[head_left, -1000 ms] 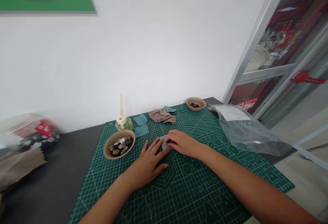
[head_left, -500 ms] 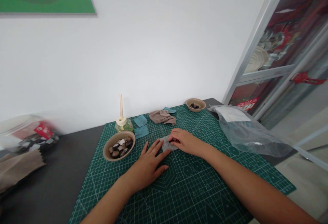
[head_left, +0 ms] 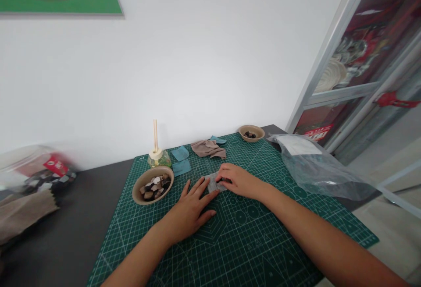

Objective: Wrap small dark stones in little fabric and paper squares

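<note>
The grey sheet (head_left: 213, 182) is pressed by the spread left hand (head_left: 188, 211), seemingly for steadiness; a dark stone (head_left: 226, 180) is pinched narrowly over it by the right hand (head_left: 240, 182).

On the mat (head_left: 243, 243), stones (head_left: 156, 186) lie in a bowl (head_left: 135, 190) near the left edge, a diffuser (head_left: 160, 159) behind; a cloth (head_left: 207, 148) lies left of a second bowl (head_left: 251, 139).

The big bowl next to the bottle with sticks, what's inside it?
The big bowl has stones inside: brown, black and whitish ones. Only the top ones show; whatever is underneath is covered, so I can't tell.
</note>
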A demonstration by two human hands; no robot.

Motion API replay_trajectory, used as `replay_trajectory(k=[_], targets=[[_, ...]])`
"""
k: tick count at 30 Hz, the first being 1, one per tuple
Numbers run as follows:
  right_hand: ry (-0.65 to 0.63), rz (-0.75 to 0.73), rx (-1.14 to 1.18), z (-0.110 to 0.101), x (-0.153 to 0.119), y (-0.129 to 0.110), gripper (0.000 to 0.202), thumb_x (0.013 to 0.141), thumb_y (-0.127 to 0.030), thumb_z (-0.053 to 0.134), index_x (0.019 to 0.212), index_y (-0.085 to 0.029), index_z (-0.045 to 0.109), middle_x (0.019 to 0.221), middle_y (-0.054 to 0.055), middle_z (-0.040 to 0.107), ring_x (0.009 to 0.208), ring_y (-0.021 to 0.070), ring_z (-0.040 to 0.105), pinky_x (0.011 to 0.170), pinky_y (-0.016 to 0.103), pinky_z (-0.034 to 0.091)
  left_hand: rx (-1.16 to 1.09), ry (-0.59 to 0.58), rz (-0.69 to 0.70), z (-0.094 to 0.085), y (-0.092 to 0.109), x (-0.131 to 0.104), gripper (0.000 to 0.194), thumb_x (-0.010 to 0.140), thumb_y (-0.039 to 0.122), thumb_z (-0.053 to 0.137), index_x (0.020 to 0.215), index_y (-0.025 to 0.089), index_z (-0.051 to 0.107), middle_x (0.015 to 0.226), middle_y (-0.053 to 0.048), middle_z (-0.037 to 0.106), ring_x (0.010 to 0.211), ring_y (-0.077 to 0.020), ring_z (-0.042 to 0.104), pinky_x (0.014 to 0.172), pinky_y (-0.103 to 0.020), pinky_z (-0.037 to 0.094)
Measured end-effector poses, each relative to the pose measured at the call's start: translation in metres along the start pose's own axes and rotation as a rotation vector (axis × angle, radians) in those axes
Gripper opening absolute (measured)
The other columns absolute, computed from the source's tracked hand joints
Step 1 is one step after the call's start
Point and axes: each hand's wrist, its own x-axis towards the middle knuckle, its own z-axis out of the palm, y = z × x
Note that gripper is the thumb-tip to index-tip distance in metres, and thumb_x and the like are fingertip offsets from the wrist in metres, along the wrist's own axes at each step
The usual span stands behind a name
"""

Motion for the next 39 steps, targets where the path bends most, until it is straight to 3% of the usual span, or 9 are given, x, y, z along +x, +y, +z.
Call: replay_trajectory(k=[4, 10, 15, 21, 31, 39], targets=[[0.007, 0.001, 0.025, 0.008, 0.003, -0.007, 0.02, 0.084, -0.008, 0.056, 0.101, -0.017, 0.061, 0.095, 0.006, 0.057, 0.089, 0.0172, 0.055, 0.081, 0.03, 0.045, 0.012, -0.008, 0.001, -0.001, 0.001, 0.0, 0.05, 0.096, 0.038, 0.044, 0.143, 0.031, 0.029, 0.154, -0.009, 0.016, 0.141, -0.0273, 0.01, 0.109, -0.058, 0.015], [0.02, 0.004, -0.008, 0.006, 0.002, -0.002, 0.011, 0.082, -0.007, 0.057, 0.09, -0.015, 0.06, 0.091, 0.006, 0.058, 0.087, 0.0177, 0.055, 0.08, 0.03, 0.045, -0.001, 0.009, 0.003, -0.001, 0.001, 0.0, 0.048, 0.096, 0.039, 0.044, 0.142, 0.031, 0.033, 0.153, -0.009, 0.018, 0.14, -0.0288, 0.012, 0.108, -0.059, 0.016], [0.054, 0.041, 0.009, 0.003, 0.001, -0.001, 0.012, 0.082, -0.008, 0.058, 0.092, -0.015, 0.06, 0.092, 0.006, 0.058, 0.086, 0.0171, 0.055, 0.078, 0.029, 0.045, -0.008, 0.026, 0.005, 0.001, 0.0, -0.001, 0.048, 0.096, 0.039, 0.046, 0.141, 0.031, 0.034, 0.153, -0.009, 0.018, 0.14, -0.0288, 0.014, 0.108, -0.058, 0.016], [0.008, -0.006, 0.001, 0.004, 0.001, -0.003, 0.013, 0.081, -0.007, 0.057, 0.091, -0.015, 0.062, 0.09, 0.005, 0.058, 0.083, 0.0158, 0.055, 0.077, 0.028, 0.045, -0.007, 0.028, 0.015, 0.001, -0.001, 0.0, 0.048, 0.096, 0.039, 0.045, 0.141, 0.031, 0.034, 0.153, -0.009, 0.019, 0.14, -0.0285, 0.013, 0.108, -0.059, 0.015], [0.168, 0.027, -0.057, 0.008, 0.002, 0.008, 0.015, 0.087, -0.011, 0.053, 0.096, -0.013, 0.065, 0.098, 0.01, 0.061, 0.096, 0.0203, 0.055, 0.089, 0.036, 0.046, -0.007, 0.021, 0.002, 0.001, 0.0, 0.0, 0.05, 0.095, 0.037, 0.047, 0.142, 0.031, 0.032, 0.153, -0.009, 0.019, 0.14, -0.0288, 0.014, 0.108, -0.058, 0.016], [0.079, 0.0, -0.079, 0.012, 0.004, 0.003, 0.02, 0.085, -0.009, 0.054, 0.102, -0.012, 0.064, 0.099, 0.01, 0.06, 0.098, 0.0208, 0.053, 0.089, 0.037, 0.045, 0.001, 0.036, 0.013, 0.002, -0.001, -0.001, 0.048, 0.096, 0.038, 0.045, 0.142, 0.031, 0.033, 0.153, -0.009, 0.018, 0.14, -0.0285, 0.013, 0.109, -0.058, 0.015]])
